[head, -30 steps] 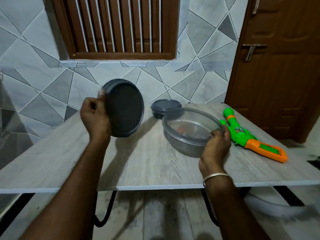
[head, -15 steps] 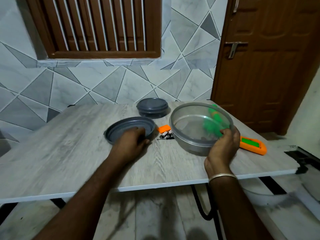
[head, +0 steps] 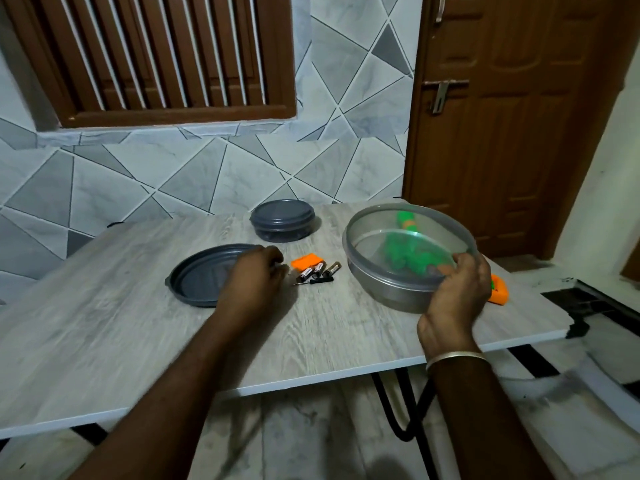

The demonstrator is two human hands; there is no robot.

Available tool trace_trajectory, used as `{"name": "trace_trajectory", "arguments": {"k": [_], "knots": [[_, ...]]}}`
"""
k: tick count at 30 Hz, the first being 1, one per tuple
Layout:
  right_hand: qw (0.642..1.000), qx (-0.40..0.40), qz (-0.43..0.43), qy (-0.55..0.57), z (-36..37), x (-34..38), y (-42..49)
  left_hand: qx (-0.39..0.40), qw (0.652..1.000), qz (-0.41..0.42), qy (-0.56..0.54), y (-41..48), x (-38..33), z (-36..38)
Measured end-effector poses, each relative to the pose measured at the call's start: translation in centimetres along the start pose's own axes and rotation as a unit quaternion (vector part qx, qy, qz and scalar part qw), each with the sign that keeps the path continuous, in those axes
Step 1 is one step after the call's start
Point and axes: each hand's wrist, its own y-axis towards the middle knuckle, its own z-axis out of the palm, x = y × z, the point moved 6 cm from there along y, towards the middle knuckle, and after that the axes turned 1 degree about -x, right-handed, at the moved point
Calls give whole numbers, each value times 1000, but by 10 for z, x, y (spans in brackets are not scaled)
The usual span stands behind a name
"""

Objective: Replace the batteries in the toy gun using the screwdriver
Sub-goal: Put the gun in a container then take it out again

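The green and orange toy gun (head: 499,293) lies at the table's right, mostly seen through a clear round container (head: 394,289). My right hand (head: 457,289) grips that container's near rim and holds it tilted above the gun. Three small batteries (head: 318,269) lie side by side mid-table, against an orange cover piece (head: 304,261). A small black screwdriver (head: 317,280) lies just in front of them. My left hand (head: 256,278) hovers with loosely curled fingers over the right edge of a dark grey lid (head: 197,277), a little left of the batteries, holding nothing.
A closed dark grey round container (head: 282,220) stands at the back of the grey wood-grain table (head: 104,341). A tiled wall with a barred window is behind; a brown door (head: 512,133) is at the right. The table's near edge runs below my forearms.
My left hand set the dark lid down flat on the table and moved right off it toward the batteries. My right hand lifted the clear container to the right, uncovering the batteries and screwdriver.
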Motion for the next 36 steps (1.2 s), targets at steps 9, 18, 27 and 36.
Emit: {"name": "trace_trajectory", "arguments": {"k": [9, 18, 27, 36], "knots": [[1000, 17, 1, -4, -9, 0, 2, 137, 985, 0, 101, 37, -58, 65], [999, 44, 12, 9, -14, -4, -1, 148, 974, -27, 170, 50, -69, 80], [998, 54, 36, 8, -17, -7, -1, 156, 969, -11, 192, 49, -81, 80], [998, 51, 43, 4, -21, -5, -1, 136, 963, -17, 232, 40, -80, 75]]}}
